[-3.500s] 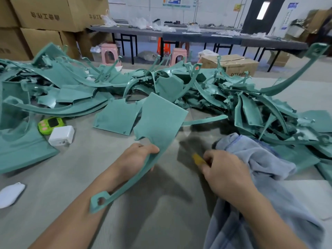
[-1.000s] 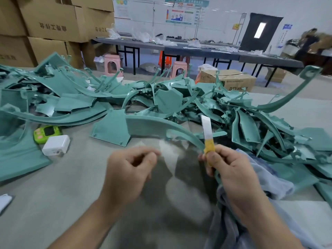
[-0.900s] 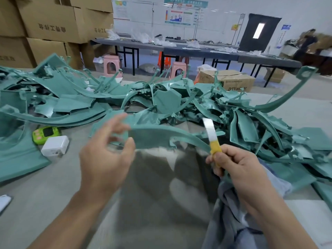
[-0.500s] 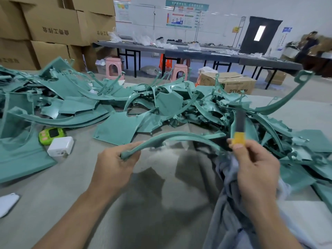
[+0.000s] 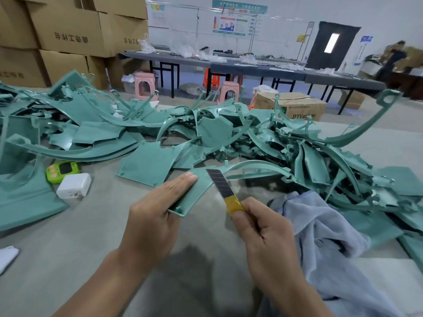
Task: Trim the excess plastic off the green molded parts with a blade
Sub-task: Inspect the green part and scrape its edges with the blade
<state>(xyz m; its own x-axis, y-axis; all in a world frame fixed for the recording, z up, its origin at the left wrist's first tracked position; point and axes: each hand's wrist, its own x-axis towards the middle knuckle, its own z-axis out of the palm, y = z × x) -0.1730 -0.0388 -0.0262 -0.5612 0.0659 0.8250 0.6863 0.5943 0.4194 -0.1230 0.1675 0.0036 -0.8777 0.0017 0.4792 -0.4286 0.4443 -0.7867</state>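
Blade (image 5: 220,183) pinched by its yellow wrap in right grip (image 5: 265,234), set against green part (image 5: 199,188) held in left grip (image 5: 151,216), near centre of table (image 5: 68,248); heap of parts (image 5: 229,131) beyond, cloth (image 5: 325,225) at right.

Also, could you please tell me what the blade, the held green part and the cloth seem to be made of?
Blade: likely dark steel, matt, scored into snap-off segments; its yellow wrap looks like tape. Green part: moulded plastic, smooth with slight sheen, thin rim. Cloth: soft blue-grey fabric, possibly terry, in limp folds.
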